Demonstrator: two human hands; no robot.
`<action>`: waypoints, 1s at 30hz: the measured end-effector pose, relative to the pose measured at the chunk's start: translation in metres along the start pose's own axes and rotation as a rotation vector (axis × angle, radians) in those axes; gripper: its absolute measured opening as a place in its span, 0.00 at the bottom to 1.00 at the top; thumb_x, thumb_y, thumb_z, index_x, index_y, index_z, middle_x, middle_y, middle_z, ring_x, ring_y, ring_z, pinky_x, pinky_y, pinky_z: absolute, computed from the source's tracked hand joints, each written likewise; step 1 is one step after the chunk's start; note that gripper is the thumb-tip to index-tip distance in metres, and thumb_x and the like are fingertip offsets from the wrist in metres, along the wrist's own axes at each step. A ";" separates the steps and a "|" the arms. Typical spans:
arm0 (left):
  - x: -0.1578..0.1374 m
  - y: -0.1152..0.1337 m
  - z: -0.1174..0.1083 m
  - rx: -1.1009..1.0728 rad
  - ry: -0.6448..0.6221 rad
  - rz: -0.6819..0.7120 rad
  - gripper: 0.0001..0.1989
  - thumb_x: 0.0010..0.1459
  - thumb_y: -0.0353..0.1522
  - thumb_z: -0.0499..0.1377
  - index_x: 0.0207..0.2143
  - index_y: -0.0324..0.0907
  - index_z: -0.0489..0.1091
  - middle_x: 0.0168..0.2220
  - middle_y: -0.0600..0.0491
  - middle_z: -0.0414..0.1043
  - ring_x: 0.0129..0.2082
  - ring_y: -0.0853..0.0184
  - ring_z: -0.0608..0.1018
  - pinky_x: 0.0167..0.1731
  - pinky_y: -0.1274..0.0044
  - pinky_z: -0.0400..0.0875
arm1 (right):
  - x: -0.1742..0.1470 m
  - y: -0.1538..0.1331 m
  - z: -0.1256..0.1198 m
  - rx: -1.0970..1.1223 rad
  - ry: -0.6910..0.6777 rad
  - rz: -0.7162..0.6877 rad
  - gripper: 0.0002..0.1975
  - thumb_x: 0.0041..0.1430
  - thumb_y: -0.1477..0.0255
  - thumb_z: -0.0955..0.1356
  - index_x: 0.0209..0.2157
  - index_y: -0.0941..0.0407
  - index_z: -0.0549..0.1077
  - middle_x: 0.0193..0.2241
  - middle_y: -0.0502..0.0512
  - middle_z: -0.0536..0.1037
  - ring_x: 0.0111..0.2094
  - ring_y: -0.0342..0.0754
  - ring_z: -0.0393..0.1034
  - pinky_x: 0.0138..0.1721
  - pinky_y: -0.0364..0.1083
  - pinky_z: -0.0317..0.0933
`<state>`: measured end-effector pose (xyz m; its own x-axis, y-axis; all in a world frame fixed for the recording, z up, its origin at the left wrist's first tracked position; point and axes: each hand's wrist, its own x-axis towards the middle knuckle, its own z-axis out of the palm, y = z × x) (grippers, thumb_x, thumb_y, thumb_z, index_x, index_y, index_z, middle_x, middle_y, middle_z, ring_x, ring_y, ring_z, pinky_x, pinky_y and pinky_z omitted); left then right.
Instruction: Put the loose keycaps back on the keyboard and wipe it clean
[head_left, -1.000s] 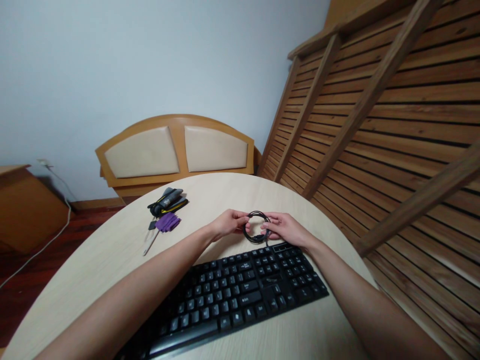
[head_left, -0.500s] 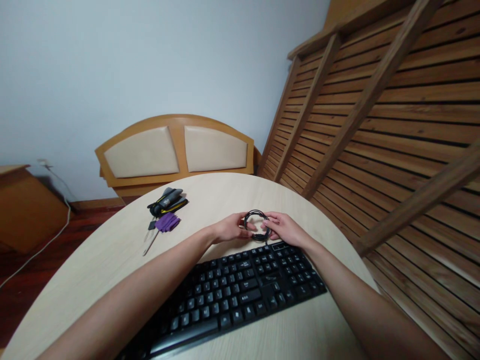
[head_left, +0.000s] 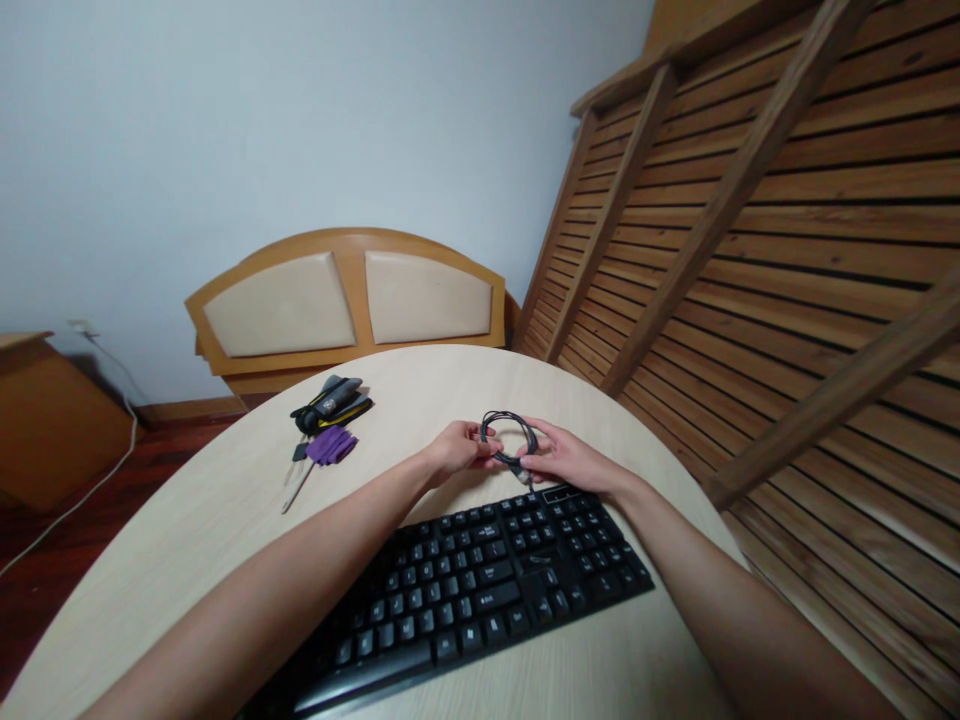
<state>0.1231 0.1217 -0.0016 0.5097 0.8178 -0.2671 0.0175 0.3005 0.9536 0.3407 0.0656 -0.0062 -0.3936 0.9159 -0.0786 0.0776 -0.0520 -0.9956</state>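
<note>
A thin black cable (head_left: pixel 534 440), wound into a round coil of several loops, is held between both hands just behind the keyboard. My left hand (head_left: pixel 459 452) pinches the coil's left side with thumb and fingers. On the right side, my right hand (head_left: pixel 559 455) grips the loops, its thumb lying toward the front of the coil. A greyish cable end hangs at the bottom of the loops. The black keyboard (head_left: pixel 487 585) lies slantwise under my forearms, and its left part is hidden by my left arm.
Left on the round pale table (head_left: pixel 187 560) lie a folded grey and black umbrella-like bundle (head_left: pixel 330 402), a purple folded cloth (head_left: pixel 331 446) and a thin light stick (head_left: pixel 298 488). A headboard (head_left: pixel 352 300) stands behind; slatted wood (head_left: pixel 750 300) leans at right.
The coil has tilted and risen slightly, and its greyish end now shows at the bottom. Both hands have shifted a little with it. The keyboard has stayed in place.
</note>
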 end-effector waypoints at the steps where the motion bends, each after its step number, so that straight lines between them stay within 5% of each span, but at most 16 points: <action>1: 0.000 0.000 0.000 -0.001 0.005 0.004 0.17 0.50 0.25 0.73 0.39 0.35 0.70 0.31 0.49 0.78 0.25 0.70 0.80 0.30 0.80 0.75 | 0.001 0.002 0.000 0.003 0.019 0.005 0.43 0.53 0.65 0.77 0.65 0.52 0.54 0.39 0.51 0.78 0.29 0.40 0.72 0.31 0.41 0.70; 9: -0.004 -0.001 0.003 0.038 -0.006 0.023 0.25 0.46 0.22 0.74 0.44 0.35 0.68 0.34 0.47 0.80 0.24 0.71 0.79 0.29 0.79 0.75 | 0.009 0.011 -0.004 0.003 0.050 0.056 0.43 0.53 0.65 0.77 0.64 0.54 0.53 0.30 0.48 0.80 0.27 0.42 0.74 0.29 0.41 0.69; 16: 0.001 -0.004 0.006 0.118 0.001 0.000 0.19 0.49 0.26 0.73 0.38 0.36 0.68 0.25 0.52 0.77 0.23 0.69 0.79 0.28 0.78 0.74 | 0.008 0.011 -0.005 -0.001 0.062 0.062 0.33 0.58 0.66 0.74 0.61 0.54 0.60 0.36 0.52 0.80 0.37 0.45 0.77 0.36 0.43 0.71; 21: 0.000 -0.007 0.011 0.220 0.027 0.004 0.15 0.50 0.29 0.73 0.35 0.35 0.70 0.24 0.52 0.76 0.23 0.68 0.79 0.28 0.78 0.74 | 0.008 0.010 -0.006 -0.116 0.167 0.082 0.28 0.56 0.68 0.74 0.57 0.57 0.67 0.26 0.47 0.74 0.28 0.43 0.73 0.27 0.40 0.66; 25: -0.008 0.001 0.005 0.358 0.113 0.053 0.20 0.52 0.31 0.71 0.45 0.35 0.71 0.37 0.45 0.79 0.23 0.68 0.77 0.27 0.77 0.72 | 0.006 0.012 -0.010 -0.251 0.233 0.094 0.32 0.57 0.66 0.73 0.59 0.62 0.64 0.24 0.47 0.72 0.25 0.44 0.70 0.21 0.40 0.57; 30: -0.059 0.014 -0.009 0.548 0.176 0.117 0.26 0.48 0.35 0.71 0.50 0.35 0.73 0.47 0.39 0.77 0.39 0.56 0.80 0.42 0.71 0.74 | -0.002 0.003 -0.010 -0.650 0.398 0.026 0.28 0.58 0.61 0.72 0.57 0.60 0.69 0.28 0.51 0.75 0.30 0.47 0.71 0.32 0.46 0.65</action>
<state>0.0858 0.0822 0.0263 0.3852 0.9136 -0.1305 0.4357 -0.0554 0.8984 0.3509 0.0682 -0.0083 -0.0338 0.9984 0.0449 0.6549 0.0561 -0.7536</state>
